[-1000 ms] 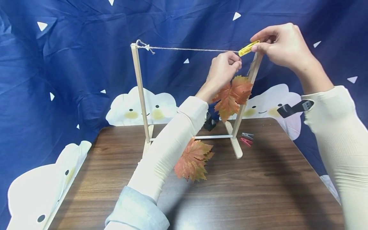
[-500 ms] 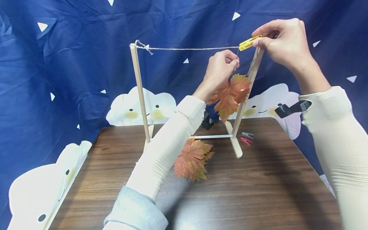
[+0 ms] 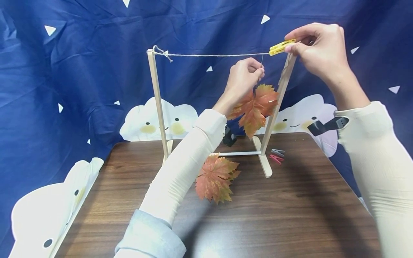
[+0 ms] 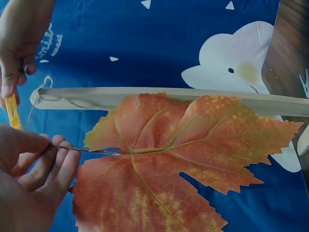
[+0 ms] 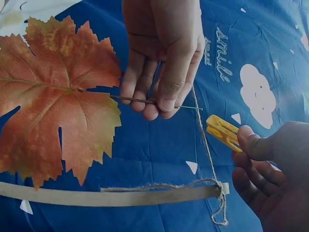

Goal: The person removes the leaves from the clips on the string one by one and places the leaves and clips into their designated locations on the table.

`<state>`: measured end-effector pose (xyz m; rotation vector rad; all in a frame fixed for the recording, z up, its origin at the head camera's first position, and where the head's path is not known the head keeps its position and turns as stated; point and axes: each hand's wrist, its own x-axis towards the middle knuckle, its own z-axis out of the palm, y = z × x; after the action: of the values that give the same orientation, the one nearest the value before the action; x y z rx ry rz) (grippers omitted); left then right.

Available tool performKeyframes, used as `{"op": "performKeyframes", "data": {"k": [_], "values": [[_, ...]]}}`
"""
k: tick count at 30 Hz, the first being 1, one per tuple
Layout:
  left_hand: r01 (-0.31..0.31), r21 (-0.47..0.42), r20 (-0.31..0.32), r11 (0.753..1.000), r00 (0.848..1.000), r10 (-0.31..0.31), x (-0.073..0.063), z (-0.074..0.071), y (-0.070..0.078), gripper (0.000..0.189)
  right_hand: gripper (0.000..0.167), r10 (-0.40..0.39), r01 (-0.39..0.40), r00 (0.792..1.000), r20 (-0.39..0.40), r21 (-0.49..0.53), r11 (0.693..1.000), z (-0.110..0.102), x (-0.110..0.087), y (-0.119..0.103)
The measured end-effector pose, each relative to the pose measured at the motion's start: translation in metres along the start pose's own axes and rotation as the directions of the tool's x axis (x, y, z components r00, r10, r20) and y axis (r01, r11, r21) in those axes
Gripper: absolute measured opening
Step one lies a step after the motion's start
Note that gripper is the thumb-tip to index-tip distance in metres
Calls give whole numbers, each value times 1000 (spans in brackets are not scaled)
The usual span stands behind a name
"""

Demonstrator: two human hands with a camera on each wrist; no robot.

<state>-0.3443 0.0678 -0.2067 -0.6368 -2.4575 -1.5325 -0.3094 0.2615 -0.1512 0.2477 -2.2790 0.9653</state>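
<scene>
My left hand pinches the thin stem of an orange maple leaf between thumb and fingers. The leaf hangs below that hand, in front of the frame's right post. In the right wrist view the stem's greenish tip reaches up to the twine, which is tied between two wooden posts. With thumb and fingertips my right hand holds a yellow clothespin close to the twine, right of the stem, near the right post's top.
A second maple leaf lies on the brown wooden table, partly behind my left sleeve. A grey clothespin and a red clothespin lie beside the frame's right foot. Behind hangs a blue cloth with clouds.
My left hand has shifted a little left with the leaf, so its stem tip now shows apart from the clothespin. My right hand has moved slightly up and right with the yellow clothespin.
</scene>
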Motion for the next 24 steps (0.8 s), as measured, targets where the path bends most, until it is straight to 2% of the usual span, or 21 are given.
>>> {"op": "performKeyframes", "data": {"k": [7,13,24], "values": [[-16,-13,-37,1000,999,15,-3,-8,-8,11,39,-61,61,998,-7,34,998,7,-6,4],[-41,-28,-61,999,997,39,-7,-14,-15,10,41,-56,56,998,-4,89,994,12,-15,6],[-58,-58,-82,997,995,53,-17,-26,-23,10,40,-71,70,997,12,83,994,17,-35,18]]}}
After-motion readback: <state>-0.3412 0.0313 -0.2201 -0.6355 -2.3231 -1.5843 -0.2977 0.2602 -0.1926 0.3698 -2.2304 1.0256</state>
